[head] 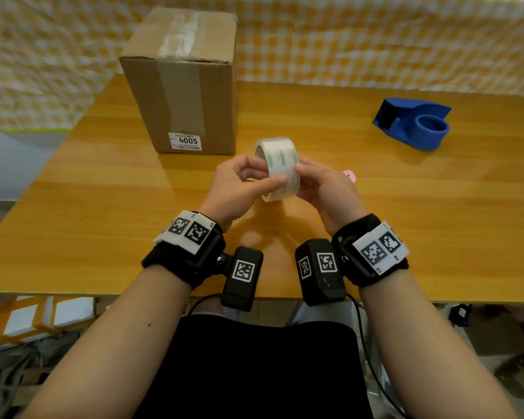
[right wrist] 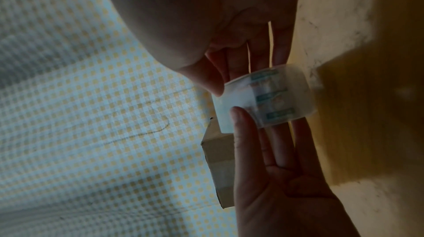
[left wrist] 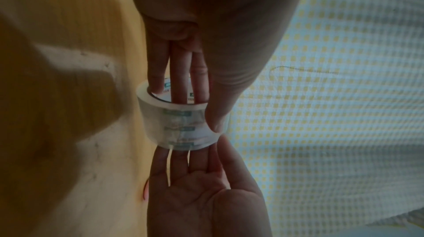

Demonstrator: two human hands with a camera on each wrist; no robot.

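A honey-coloured wooden surface point(head: 406, 225) stands before a yellow-checked cloth point(head: 375, 40) that hangs as a backdrop. One cardboard box point(head: 191, 95) stands upright at the far left. Its top flaps are shut under clear tape that runs down the front, and a white label point(head: 188, 142) near its base reads 4005. What the box holds cannot be seen. One blue tape dispenser point(head: 418, 124) sits at the far right, well apart from the box. One small pink object point(head: 350, 175) peeks out from behind your right hand, too hidden to identify.

You hold the single roll of clear tape point(head: 280, 169) above the surface, just in front of the box, with its open core turned toward the box. Your left grip point(head: 239, 189) is clamped on the roll: the left wrist view shows its fingers point(left wrist: 158, 70) reaching into the core and the thumb pressed on the outer winding. Your right grip point(head: 327, 192) pinches the roll from the other side, thumb tip on the rim and fingers behind it.
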